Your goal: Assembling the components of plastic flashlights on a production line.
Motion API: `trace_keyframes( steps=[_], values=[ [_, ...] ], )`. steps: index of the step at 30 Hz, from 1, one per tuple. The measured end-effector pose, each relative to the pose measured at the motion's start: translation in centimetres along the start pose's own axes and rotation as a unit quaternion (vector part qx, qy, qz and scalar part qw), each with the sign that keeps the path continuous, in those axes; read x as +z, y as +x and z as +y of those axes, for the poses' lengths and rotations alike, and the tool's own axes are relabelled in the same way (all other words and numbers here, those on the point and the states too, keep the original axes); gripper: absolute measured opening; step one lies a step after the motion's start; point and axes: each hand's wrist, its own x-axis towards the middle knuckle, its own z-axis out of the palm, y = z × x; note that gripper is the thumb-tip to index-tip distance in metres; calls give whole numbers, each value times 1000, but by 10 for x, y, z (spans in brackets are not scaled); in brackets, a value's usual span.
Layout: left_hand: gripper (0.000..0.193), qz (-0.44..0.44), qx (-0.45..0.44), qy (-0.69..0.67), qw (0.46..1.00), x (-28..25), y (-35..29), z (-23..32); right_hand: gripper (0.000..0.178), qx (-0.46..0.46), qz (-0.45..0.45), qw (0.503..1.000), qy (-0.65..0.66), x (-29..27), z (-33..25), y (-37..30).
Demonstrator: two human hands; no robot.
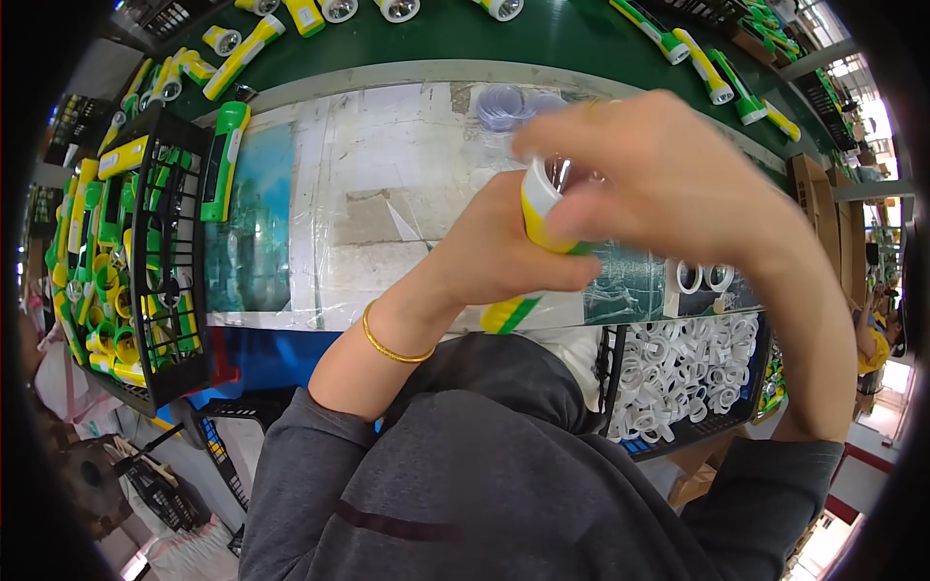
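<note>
A yellow-and-green flashlight point(511, 313) stands tilted in my left hand point(494, 237), whose fingers wrap round its body. Its head, with a white ring point(542, 189) at the rim and a shiny reflector inside, points up and away from me. My right hand point(659, 184) is curved over that head, its thumb near the rim. Motion smears its fingers, so their grip is unclear. Beyond the hands, clear round lenses point(501, 107) lie stacked on the worktop point(358, 155). Two white rings point(689, 278) lie close to the front edge on the right.
Left stands a black crate point(179, 252) full of flashlights and parts, beside a lone green-and-yellow flashlight point(225, 160). A crate of loose white rings point(683, 378) sits below the worktop at right. More flashlights point(244, 58) rest on the green surface point(426, 48) at the back.
</note>
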Motion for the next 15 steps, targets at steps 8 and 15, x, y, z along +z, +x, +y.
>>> trace_keyframes(
  steps=[8,15],
  values=[
    [44,-49,-74,-206,975,-20,8,-8,53,23,39,997,-57,3,10,23],
    [54,-219,-106,-522,817,-44,19,-3,86,242,63,863,438,-3,65,-11]
  ],
)
